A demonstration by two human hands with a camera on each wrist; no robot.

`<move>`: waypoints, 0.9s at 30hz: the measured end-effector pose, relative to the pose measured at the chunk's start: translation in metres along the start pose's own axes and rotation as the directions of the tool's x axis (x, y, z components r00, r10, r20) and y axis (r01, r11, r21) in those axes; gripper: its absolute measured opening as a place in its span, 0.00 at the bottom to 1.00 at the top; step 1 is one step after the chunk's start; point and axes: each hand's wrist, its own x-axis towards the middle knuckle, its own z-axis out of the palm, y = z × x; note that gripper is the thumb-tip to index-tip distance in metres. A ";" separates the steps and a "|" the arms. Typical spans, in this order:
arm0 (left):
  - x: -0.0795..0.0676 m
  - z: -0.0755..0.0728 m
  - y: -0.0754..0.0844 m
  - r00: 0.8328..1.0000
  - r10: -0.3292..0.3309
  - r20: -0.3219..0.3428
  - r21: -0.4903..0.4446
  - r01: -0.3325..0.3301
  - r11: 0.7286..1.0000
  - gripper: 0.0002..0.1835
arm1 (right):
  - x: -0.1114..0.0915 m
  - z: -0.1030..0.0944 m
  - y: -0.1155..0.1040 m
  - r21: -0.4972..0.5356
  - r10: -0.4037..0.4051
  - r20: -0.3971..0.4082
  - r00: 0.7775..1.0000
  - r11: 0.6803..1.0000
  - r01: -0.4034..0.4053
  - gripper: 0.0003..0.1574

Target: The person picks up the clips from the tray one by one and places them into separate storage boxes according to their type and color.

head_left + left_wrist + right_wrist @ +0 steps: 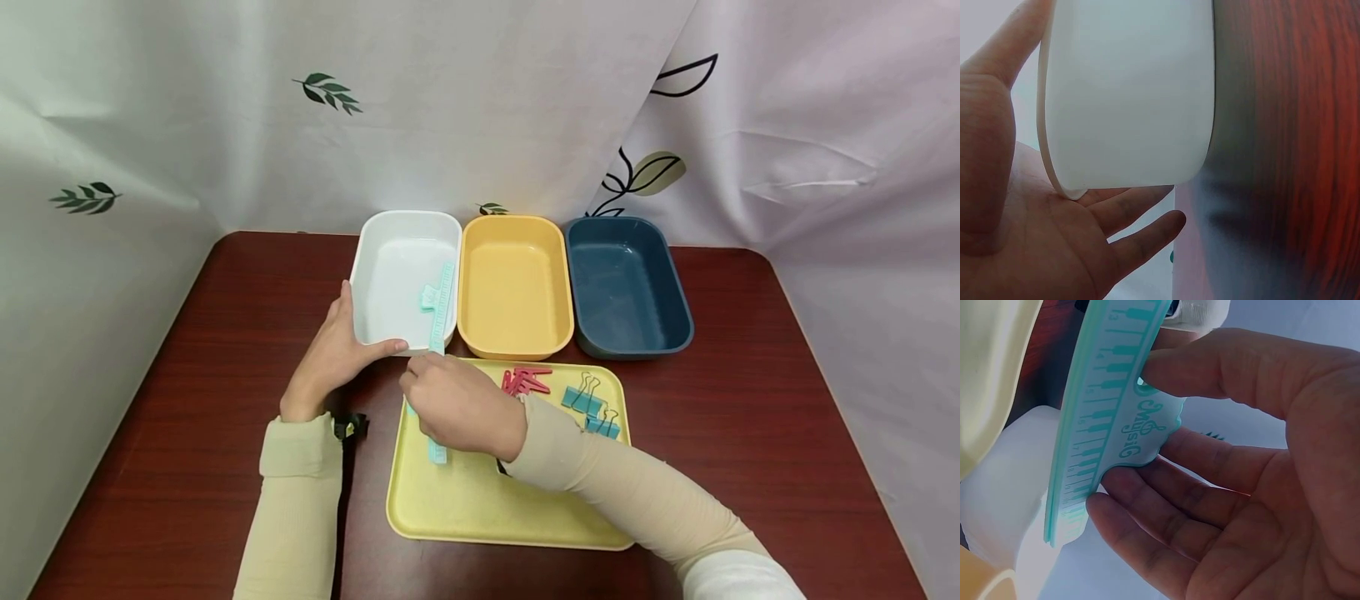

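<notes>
My right hand (461,408) grips a mint-green ruler clip (1100,387) printed with piano keys and "Music" lettering. In the right wrist view, the thumb lies at its handle and the fingertips are along its lower side. One end of this clip sticks out below the hand in the head view, over the yellow tray. A second mint clip (429,298) is in the white bin (360,267). My left hand (330,354) rests against the bin's near-left corner, thumb along the front rim, fingers extended by the left wall. Two fingers show past the bin in the left wrist view.
Right of the white bin stand a yellow bin (517,287) and a dark blue bin (630,287) in a row. The yellow tray (510,508) holds several red clothespins (525,381) and teal binder clips (583,400). A patterned curtain (487,108) hangs behind the table.
</notes>
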 end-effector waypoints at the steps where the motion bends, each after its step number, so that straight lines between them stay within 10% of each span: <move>1: 0.000 0.000 0.000 1.000 -0.003 0.001 0.001 0.003 1.000 0.73 | 0.000 0.000 0.001 0.002 0.001 -0.005 1.000 1.000 -0.001 0.08; 27: 0.001 -0.002 0.000 1.000 -0.017 0.019 0.055 0.016 0.998 0.72 | 0.016 -0.006 0.019 0.036 0.110 -0.065 0.992 0.994 -0.107 0.17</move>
